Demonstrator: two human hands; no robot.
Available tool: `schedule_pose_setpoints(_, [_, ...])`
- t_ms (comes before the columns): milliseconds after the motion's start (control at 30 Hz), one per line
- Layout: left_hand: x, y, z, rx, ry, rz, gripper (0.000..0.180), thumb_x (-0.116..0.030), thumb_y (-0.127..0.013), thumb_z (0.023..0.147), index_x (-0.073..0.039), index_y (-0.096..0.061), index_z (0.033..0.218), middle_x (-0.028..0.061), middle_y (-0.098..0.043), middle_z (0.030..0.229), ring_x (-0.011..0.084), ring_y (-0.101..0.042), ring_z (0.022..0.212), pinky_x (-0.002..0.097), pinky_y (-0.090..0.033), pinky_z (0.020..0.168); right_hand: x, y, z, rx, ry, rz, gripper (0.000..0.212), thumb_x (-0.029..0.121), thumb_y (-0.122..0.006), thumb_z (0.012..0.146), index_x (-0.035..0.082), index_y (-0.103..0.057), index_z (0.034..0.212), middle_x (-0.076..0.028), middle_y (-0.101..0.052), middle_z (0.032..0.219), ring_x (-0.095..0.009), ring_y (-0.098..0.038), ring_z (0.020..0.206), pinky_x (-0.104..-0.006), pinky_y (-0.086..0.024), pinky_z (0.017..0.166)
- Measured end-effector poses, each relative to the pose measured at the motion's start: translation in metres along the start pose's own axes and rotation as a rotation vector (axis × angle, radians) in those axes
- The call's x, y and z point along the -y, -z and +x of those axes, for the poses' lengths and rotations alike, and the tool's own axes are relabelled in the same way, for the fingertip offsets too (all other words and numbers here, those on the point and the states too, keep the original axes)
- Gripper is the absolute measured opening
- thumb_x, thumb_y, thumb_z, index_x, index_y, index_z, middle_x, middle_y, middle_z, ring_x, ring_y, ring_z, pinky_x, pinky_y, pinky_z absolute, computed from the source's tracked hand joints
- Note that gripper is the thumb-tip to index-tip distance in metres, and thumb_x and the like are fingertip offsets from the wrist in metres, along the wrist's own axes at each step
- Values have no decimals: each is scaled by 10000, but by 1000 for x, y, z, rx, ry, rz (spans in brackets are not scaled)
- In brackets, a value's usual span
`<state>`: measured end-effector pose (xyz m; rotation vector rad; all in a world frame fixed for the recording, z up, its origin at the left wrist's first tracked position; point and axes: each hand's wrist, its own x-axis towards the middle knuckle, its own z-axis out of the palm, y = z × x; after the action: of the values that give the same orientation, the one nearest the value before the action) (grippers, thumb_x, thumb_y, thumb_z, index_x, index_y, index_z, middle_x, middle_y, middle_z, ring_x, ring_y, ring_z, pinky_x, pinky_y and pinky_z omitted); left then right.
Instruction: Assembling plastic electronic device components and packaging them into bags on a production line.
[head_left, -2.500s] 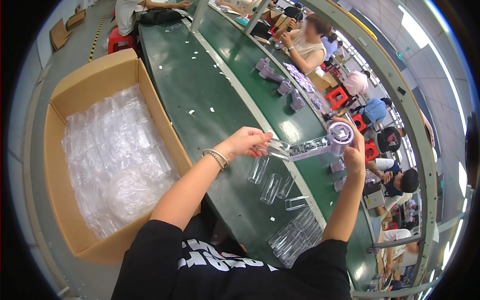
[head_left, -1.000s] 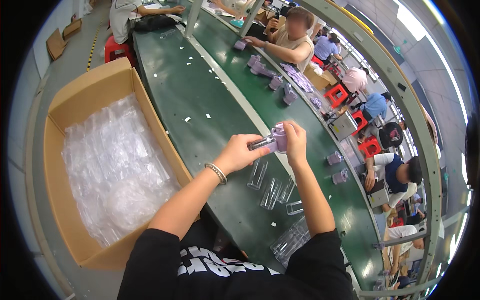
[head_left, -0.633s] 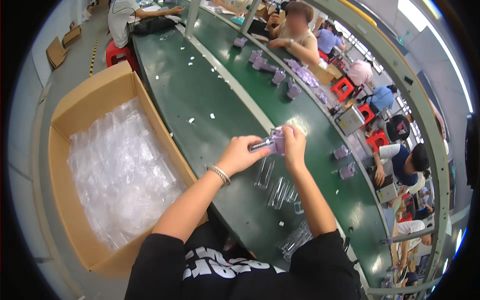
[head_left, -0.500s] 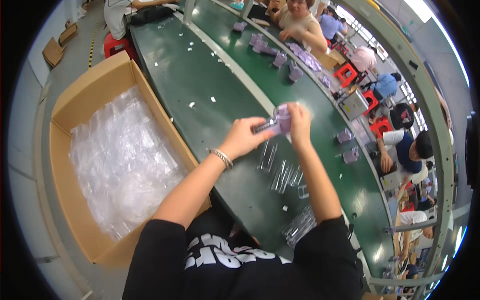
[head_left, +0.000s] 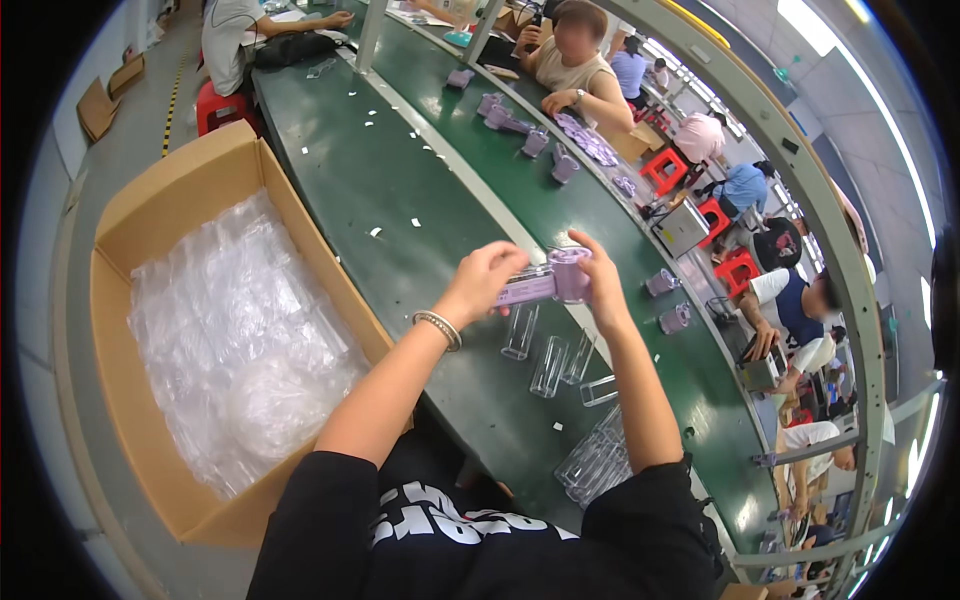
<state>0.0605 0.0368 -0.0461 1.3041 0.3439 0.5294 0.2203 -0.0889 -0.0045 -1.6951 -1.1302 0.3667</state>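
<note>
Between my hands, above the green table, is a lilac plastic part with a round head and a long handle. A clear strip lies along the handle's upper side. My left hand is closed around the handle end, its thumb and fingertips together over the top. My right hand holds the round head from the right, with the index finger raised. Just below the hands lie several clear plastic sleeves. A larger pile of the same clear sleeves sits beside my right forearm.
To my left stands a large cardboard box filled with clear plastic pieces. A pale divider runs along the green table. More lilac parts line the far belt, where co-workers sit. White scraps dot the surface.
The lilac part has turned so its handle and clear strip show more fully. My left hand's fingers have shifted above the handle; my right index finger has lifted. The view has shifted slightly.
</note>
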Motion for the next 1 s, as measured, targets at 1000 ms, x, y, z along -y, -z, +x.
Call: schedule_pose_setpoints(1000, [42, -17, 0, 61, -161, 906, 561, -398, -644, 786, -82, -443, 1203, 220, -582, 1030, 382, -586, 938, 434, -484, 802, -101, 50, 52, -194, -625, -187, 499, 290, -750, 678, -63, -518, 944, -163, -599, 745, -191, -588, 486, -305, -488, 377])
